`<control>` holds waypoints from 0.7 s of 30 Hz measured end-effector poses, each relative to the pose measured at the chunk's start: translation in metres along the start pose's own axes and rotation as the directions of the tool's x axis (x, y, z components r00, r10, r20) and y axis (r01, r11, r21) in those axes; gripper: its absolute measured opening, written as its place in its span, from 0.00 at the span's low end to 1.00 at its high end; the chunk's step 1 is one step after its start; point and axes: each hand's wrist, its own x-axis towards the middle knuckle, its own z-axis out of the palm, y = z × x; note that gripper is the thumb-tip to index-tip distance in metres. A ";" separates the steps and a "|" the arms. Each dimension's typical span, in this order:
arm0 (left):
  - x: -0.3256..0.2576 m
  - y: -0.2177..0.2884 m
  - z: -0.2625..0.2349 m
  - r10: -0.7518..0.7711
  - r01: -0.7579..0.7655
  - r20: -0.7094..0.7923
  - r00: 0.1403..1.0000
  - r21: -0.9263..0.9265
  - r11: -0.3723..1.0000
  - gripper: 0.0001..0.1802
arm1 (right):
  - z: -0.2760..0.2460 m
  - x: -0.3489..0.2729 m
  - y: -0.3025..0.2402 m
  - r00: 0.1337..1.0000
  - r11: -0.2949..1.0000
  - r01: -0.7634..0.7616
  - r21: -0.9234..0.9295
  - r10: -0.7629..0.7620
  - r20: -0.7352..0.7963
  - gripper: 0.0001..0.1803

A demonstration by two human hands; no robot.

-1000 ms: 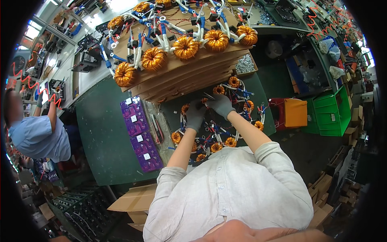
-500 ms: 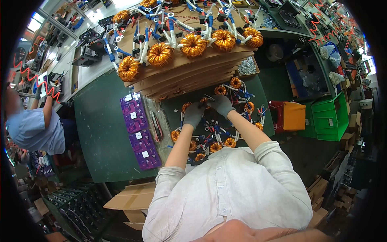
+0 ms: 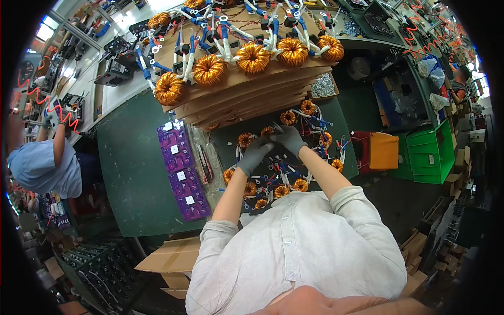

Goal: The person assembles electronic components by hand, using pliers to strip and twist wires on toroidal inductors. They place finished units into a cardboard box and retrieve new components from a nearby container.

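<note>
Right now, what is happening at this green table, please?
A person in grey gloves works over the green table. The left hand and right hand meet close together over a dark tray of small copper coils with blue wires; what the fingers pinch is too small to tell. Stacked cardboard sheets carrying larger coils sit behind, and purple boards lie to the left.

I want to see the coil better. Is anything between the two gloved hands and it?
Nothing visible. The left hand and right hand meet right at a small copper coil on the green table.
</note>
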 end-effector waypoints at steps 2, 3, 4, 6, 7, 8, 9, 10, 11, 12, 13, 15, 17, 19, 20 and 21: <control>0.008 -0.008 -0.006 -0.013 0.011 -0.009 1.000 -0.207 0.978 0.17 | -0.003 -0.006 -0.012 0.997 0.989 0.000 0.146 -0.011 0.071 0.18; 0.013 -0.015 -0.013 -0.020 0.020 0.003 1.000 -0.296 0.955 0.16 | -0.003 -0.008 -0.016 0.994 0.976 -0.004 0.218 -0.019 0.106 0.17; 0.016 -0.014 -0.015 -0.025 0.031 0.021 0.999 -0.382 0.924 0.15 | -0.005 -0.007 -0.017 0.990 0.967 -0.101 0.235 0.074 0.119 0.16; 0.016 -0.013 -0.014 -0.001 0.008 0.020 1.000 -0.333 0.943 0.14 | -0.010 -0.002 -0.018 0.954 0.920 -0.290 0.263 0.258 0.151 0.14; 0.014 -0.011 -0.013 0.010 -0.003 0.020 1.000 -0.309 0.951 0.13 | -0.012 0.001 -0.017 0.943 0.898 -0.331 0.289 0.303 0.138 0.14; 0.017 -0.015 -0.012 0.035 -0.034 -0.001 0.999 -0.252 0.967 0.14 | -0.013 0.005 -0.013 0.929 0.874 -0.370 0.315 0.348 0.127 0.13; 0.022 -0.021 -0.009 0.061 -0.064 -0.021 0.998 -0.194 0.979 0.14 | -0.010 0.009 -0.006 0.941 0.869 -0.334 0.364 0.331 0.074 0.13; 0.025 -0.025 -0.007 0.090 -0.094 -0.037 0.995 -0.133 0.987 0.15 | -0.006 0.013 0.001 0.949 0.863 -0.294 0.411 0.313 0.021 0.12; 0.025 -0.023 -0.006 0.075 -0.078 -0.026 0.997 -0.127 0.989 0.16 | 0.000 0.016 0.009 0.968 0.865 -0.173 0.470 0.238 -0.082 0.12; 0.025 -0.021 -0.005 0.061 -0.063 -0.014 0.998 -0.121 0.991 0.16 | 0.003 0.020 0.017 0.968 0.856 -0.047 0.514 0.166 -0.188 0.11; 0.022 -0.018 -0.006 0.045 -0.046 -0.010 0.999 -0.115 0.992 0.16 | 0.003 0.018 0.014 0.973 0.878 -0.093 0.469 0.180 -0.144 0.11; 0.016 -0.013 -0.007 0.076 -0.076 -0.024 0.997 -0.031 0.997 0.16 | -0.003 0.012 0.007 0.975 0.912 -0.177 0.370 0.213 -0.057 0.10; 0.011 -0.003 -0.006 0.104 -0.102 -0.047 0.993 0.051 0.993 0.16 | -0.007 0.005 -0.006 0.968 0.917 -0.223 0.331 0.249 -0.037 0.10; 0.006 0.004 -0.003 0.128 -0.116 -0.084 0.988 0.130 0.985 0.15 | -0.009 -0.002 -0.018 0.967 0.917 -0.228 0.328 0.254 -0.036 0.09; 0.008 0.001 -0.003 0.096 -0.086 -0.093 0.991 0.105 0.991 0.14 | -0.009 -0.007 -0.023 0.970 0.915 -0.210 0.345 0.241 -0.046 0.09; 0.011 -0.003 -0.003 0.063 -0.055 -0.101 0.993 0.079 0.995 0.14 | -0.008 -0.009 -0.025 0.972 0.912 -0.193 0.362 0.227 -0.056 0.09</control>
